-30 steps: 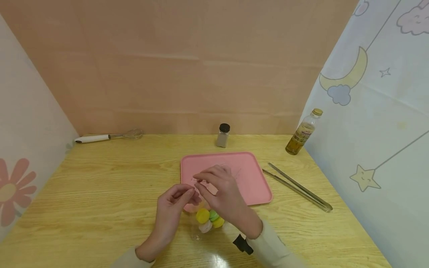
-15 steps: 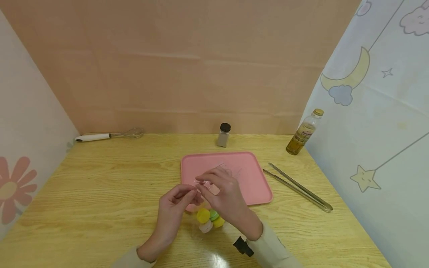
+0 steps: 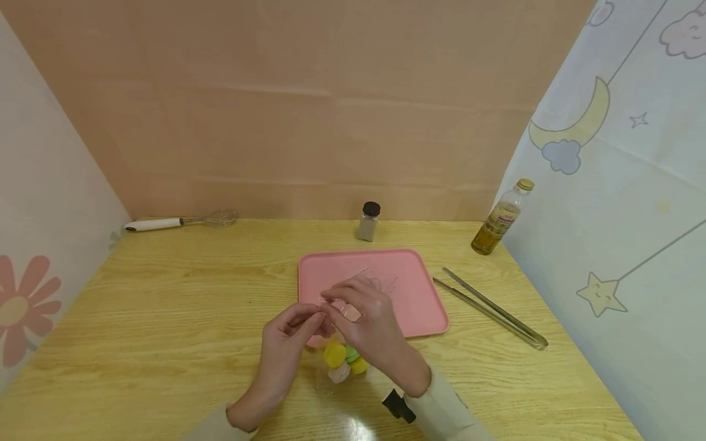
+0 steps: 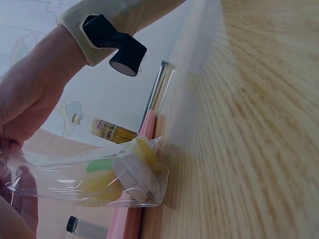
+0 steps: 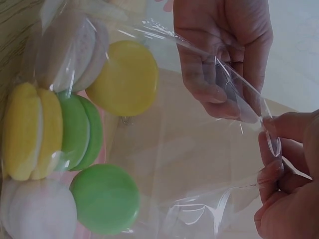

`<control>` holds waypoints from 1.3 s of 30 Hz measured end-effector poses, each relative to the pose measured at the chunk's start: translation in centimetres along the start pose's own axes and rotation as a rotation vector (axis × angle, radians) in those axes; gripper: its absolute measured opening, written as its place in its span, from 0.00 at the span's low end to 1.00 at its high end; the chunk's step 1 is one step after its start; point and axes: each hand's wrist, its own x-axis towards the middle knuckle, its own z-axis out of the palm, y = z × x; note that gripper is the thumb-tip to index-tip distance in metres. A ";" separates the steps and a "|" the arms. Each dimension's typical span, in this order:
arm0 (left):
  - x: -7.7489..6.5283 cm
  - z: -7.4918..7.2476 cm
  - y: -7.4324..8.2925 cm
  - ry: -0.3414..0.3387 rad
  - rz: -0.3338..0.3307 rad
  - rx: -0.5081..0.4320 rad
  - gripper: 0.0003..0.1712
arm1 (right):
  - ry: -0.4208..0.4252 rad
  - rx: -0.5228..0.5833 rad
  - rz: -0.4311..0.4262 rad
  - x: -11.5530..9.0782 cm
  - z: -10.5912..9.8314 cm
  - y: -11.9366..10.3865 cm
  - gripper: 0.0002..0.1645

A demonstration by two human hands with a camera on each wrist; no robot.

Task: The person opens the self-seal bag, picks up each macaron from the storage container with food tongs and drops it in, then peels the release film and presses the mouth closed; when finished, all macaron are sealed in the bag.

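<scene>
A clear plastic bag (image 4: pixel 60 181) stands upright over the table, its bottom full of macarons. Through the film show yellow (image 5: pixel 124 78), green (image 5: pixel 104 199) and pale macarons (image 5: pixel 42 209). My left hand (image 3: pixel 284 343) pinches the bag's top edge between thumb and fingers. Close beside it, my right hand (image 3: pixel 369 312) pinches the same edge, its fingertips almost meeting the left ones. In the right wrist view the gathered rim runs from the left hand (image 5: pixel 224 50) to the right hand (image 5: pixel 294 169).
Behind the bag lies a pink tray (image 3: pixel 421 306) with thin clear pieces on it. Metal tongs (image 3: pixel 491 306) lie to its right. Farther back are a bottle of amber liquid (image 3: pixel 496 223), a black-capped jar (image 3: pixel 368 223) and a whisk (image 3: pixel 176 223).
Both hands keep their pinch at the bag's top and have shifted only slightly to the right. The bag's clear lower left corner looks a little different; the macarons stay almost in place.
</scene>
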 end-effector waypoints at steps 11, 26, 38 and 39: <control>0.0 0.2 0.2 0.032 -0.025 0.029 0.07 | 0.009 0.001 0.012 0.0 0.1 -0.1 0.07; 0.2 0.2 0.5 0.031 0.006 0.028 0.06 | 0.162 0.086 0.016 0.0 1.2 -0.6 0.07; 0.2 0.7 0.9 0.003 0.046 -0.025 0.05 | 0.328 0.231 0.106 -0.2 2.3 -1.2 0.08; 0.2 0.7 1.0 0.004 0.046 -0.023 0.05 | 0.344 0.240 0.115 -0.3 2.4 -1.2 0.08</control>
